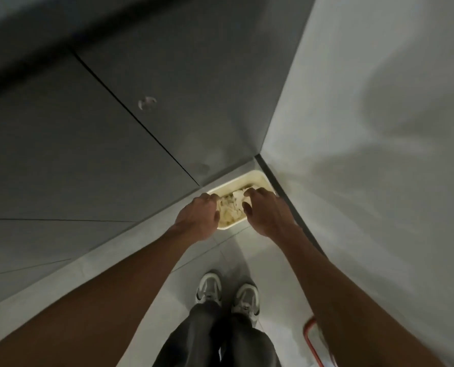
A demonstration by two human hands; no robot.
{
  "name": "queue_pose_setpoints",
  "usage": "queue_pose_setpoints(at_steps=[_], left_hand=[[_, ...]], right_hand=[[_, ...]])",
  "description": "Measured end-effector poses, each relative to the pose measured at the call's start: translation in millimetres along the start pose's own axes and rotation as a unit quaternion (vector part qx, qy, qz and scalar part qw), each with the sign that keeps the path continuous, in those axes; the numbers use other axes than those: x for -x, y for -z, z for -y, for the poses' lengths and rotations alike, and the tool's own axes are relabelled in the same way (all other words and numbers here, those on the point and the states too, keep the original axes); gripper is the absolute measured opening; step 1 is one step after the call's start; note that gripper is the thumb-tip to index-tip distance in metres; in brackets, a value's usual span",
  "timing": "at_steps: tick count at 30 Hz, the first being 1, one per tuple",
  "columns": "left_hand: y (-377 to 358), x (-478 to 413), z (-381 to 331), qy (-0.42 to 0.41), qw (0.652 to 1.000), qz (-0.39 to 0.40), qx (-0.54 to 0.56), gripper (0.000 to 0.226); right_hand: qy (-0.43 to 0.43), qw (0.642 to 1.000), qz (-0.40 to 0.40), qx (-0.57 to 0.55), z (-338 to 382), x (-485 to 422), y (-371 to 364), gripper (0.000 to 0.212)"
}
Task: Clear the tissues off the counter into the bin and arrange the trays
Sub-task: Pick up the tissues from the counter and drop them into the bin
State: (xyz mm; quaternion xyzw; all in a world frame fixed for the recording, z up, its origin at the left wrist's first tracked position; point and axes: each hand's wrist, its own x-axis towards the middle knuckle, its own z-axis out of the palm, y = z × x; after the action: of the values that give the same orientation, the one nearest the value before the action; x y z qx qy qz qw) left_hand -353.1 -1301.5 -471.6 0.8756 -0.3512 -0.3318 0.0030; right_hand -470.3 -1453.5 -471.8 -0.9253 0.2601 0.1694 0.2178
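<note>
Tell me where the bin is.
The bin sits on the floor, mid head view, in the corner between grey cabinet and white wall.

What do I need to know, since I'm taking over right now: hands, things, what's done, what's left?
Left hand: curled over the bin, grip unclear.
Right hand: fingers bent above the tissues, grip unclear.
The bin stands on the floor in the corner, tissues heaped inside.
Done: tissues binned. Left: counter and trays are out of view; check both.
</note>
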Motion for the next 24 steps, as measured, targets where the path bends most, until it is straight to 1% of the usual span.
queue_pose_setpoints(at_steps=[2, 7, 12, 18, 21, 24], left_hand=[[50.2, 43.3, -8.2, 0.004, 0.999, -0.022, 0.026, 0.043], [177.0, 161.9, -31.2, -0.005, 0.991, -0.11, 0.069, 0.046], [270.2, 265.8, -39.5, -0.015, 0.97, -0.204, 0.132, 0.044], [327.8, 345.5, -33.8, 0.004, 0.933, -0.3, 0.201, 0.038], [345.0, 364.2, -23.5, 0.007, 0.904, -0.354, 0.239, 0.03], [359.9, 366.5, -9.4, 0.018, 0.878, -0.383, 0.286, 0.021]], right_hand=[[0.013, 0.999, -0.032, -0.005, 16.3, 34.3, 49.2, 0.038], [0.026, 0.995, -0.093, -0.028, 68.5, 121.7, 184.4, 0.039], [0.048, 0.987, -0.136, -0.075, 114.7, 195.3, 282.9, 0.038], [0.064, 0.976, -0.17, -0.123, 163.1, 239.3, 355.2, 0.04], [0.069, 0.971, -0.181, -0.14, 183.1, 238.7, 378.3, 0.038], [0.086, 0.965, -0.205, -0.142, 200.6, 223.2, 396.2, 0.036]])
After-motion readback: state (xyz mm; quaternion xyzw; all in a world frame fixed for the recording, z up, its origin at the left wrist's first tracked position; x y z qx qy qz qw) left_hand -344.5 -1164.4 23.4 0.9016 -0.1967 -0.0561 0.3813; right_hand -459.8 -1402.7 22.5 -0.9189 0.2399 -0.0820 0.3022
